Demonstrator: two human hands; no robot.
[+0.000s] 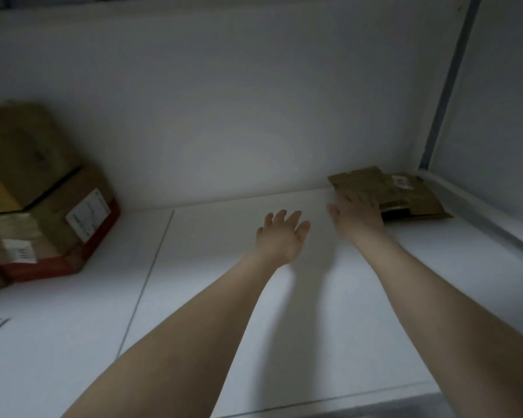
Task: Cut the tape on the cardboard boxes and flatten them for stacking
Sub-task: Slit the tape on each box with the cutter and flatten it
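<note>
My right hand [355, 215] lay flat, fingers straight, on the flattened brown cardboard box [405, 193] in the corner by the white wall [254, 116], probably to seat it; my left hand [280, 236] hovered beside, spread and empty.

My right hand [357, 218] rests, fingers straight, on flattened cardboard [387, 194] far right; my left hand [280, 236] hovers open beside it.

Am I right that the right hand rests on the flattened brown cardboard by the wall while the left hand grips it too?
Not quite: in the head view the left hand is open, holding nothing, clear of the flattened brown cardboard. The right hand does rest on it by the wall.
</note>
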